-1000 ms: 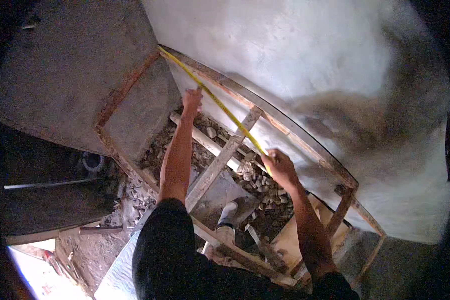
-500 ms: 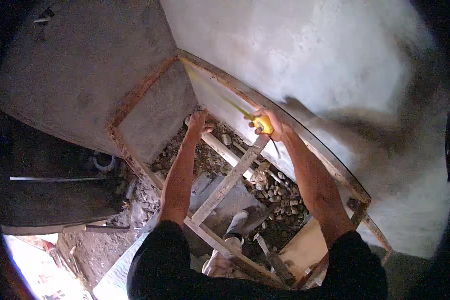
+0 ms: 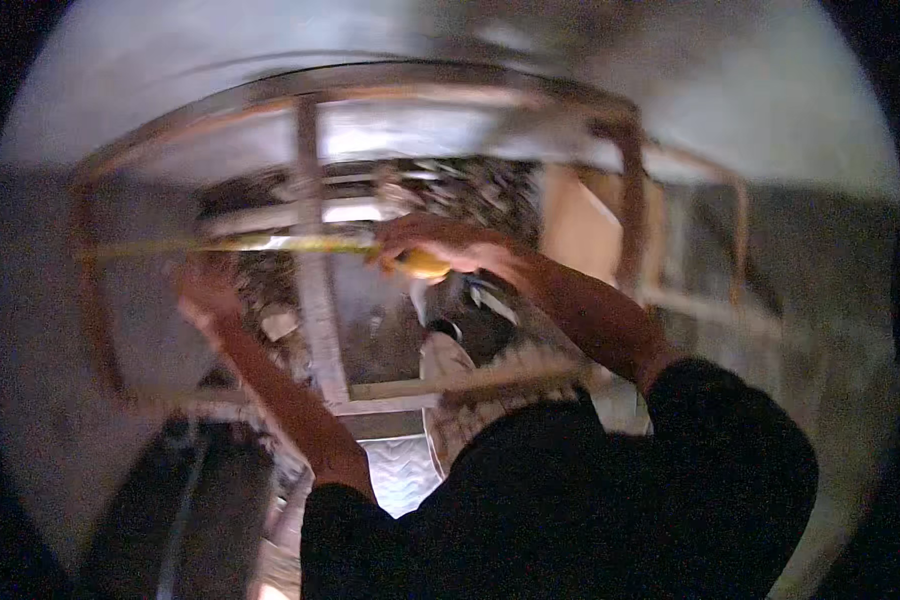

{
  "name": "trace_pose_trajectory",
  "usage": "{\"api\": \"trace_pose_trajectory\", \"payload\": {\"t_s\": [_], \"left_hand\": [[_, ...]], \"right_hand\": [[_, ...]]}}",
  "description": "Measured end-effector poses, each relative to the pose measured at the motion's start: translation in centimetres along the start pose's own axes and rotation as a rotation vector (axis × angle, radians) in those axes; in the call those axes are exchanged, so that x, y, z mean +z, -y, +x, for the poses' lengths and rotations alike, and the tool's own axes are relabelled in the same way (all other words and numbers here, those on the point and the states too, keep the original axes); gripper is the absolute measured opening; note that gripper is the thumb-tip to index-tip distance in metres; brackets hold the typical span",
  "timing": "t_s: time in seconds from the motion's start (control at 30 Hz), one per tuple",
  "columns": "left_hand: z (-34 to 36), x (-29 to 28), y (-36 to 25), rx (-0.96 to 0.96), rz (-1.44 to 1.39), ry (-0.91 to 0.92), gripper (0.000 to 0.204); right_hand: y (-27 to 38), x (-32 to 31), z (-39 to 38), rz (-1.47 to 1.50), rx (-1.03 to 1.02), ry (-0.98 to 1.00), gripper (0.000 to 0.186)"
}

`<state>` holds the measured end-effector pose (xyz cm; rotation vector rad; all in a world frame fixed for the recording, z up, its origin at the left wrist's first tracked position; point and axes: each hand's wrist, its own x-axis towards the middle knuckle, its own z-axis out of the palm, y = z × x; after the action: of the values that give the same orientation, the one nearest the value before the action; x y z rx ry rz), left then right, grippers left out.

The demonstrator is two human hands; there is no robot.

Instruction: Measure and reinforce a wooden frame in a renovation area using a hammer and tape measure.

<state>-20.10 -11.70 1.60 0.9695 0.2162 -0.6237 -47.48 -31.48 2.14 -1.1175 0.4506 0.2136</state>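
My right hand (image 3: 455,243) is wrapped round a yellow tape measure (image 3: 423,265) in the middle of the view. From it the yellow blade (image 3: 270,243) runs out to the left, roughly level, across a wooden frame (image 3: 315,290). The blade reaches close to the frame's left side. Just below the blade is my left hand (image 3: 208,290), raised and smeared by motion. Whether its fingers touch the blade cannot be made out.
Rubble and stones (image 3: 480,190) lie below the frame by the pale wall (image 3: 170,120). A light brown board (image 3: 575,220) leans at the right. My foot and leg (image 3: 445,360) show under the frame's near bar. Dark material (image 3: 180,510) lies at the lower left.
The whole view has swung round, so the frame now lies nearly level. The tape's blade points left instead of up and left. My right hand still holds the tape measure.
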Motion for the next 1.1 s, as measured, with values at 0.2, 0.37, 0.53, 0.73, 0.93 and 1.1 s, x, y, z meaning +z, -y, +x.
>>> {"api": "trace_pose_trajectory", "payload": {"t_s": [0.2, 0.37, 0.53, 0.73, 0.93, 1.1], "left_hand": [[-4.9, 3.4, 3.1, -0.113, 0.047, -0.172, 0.067], [-8.3, 3.4, 6.4, 0.112, 0.386, -0.063, 0.073], [-13.2, 7.5, 7.6, -0.023, 0.467, -0.073, 0.067], [-10.6, -2.2, 13.3, 0.036, 0.753, 0.325, 0.041], [-36.1, 5.4, 25.7, 0.731, 1.688, 0.827, 0.06], [-42.3, 1.0, 33.2, 0.636, 1.992, 0.899, 0.08]], "right_hand": [[-3.6, 1.3, -11.7, -0.251, -0.42, -0.132, 0.042], [-2.5, 1.9, -19.5, -0.021, -0.065, -0.381, 0.063], [-5.7, 0.4, -24.8, -0.043, -0.234, -0.652, 0.07], [-11.9, -3.0, -35.3, 0.289, -0.467, -0.732, 0.058], [-17.1, -6.4, -54.2, 0.962, -0.954, -0.938, 0.054], [-31.3, -11.3, -63.2, 1.129, -0.906, -1.116, 0.04]]}}
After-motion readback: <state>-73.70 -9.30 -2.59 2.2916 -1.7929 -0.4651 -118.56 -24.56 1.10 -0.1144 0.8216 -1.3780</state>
